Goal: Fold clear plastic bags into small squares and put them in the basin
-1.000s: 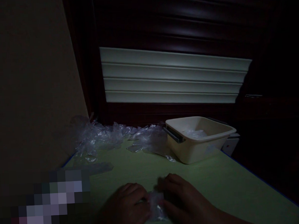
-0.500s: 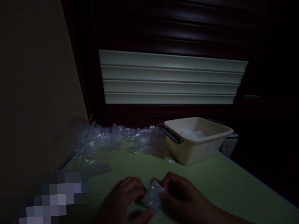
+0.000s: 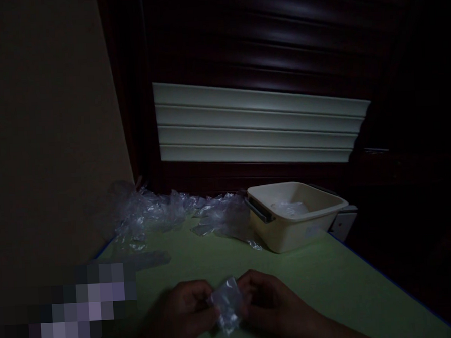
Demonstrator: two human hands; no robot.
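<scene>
A small clear plastic packet (image 3: pixel 228 305), folded into a compact piece, is held between my two hands just above the green tabletop. My left hand (image 3: pixel 191 309) pinches its left edge between thumb and fingers. On the other side, my right hand (image 3: pixel 268 298) grips its right edge with curled fingers. Dim light hides whether anything is inside the packet.
A cream plastic basin (image 3: pixel 297 231) with dark handles stands at the back right, clear plastic inside it. Crumpled clear plastic bags (image 3: pixel 152 213) lie along the back of the green table (image 3: pixel 200 256). Behind rises a dark slatted panel (image 3: pixel 261 121). A blurred patch covers the lower left.
My left hand has closed from a loose, spread pose onto the packet's left edge. The packet has turned a little and sits slightly lower in view. My right hand keeps its hold.
</scene>
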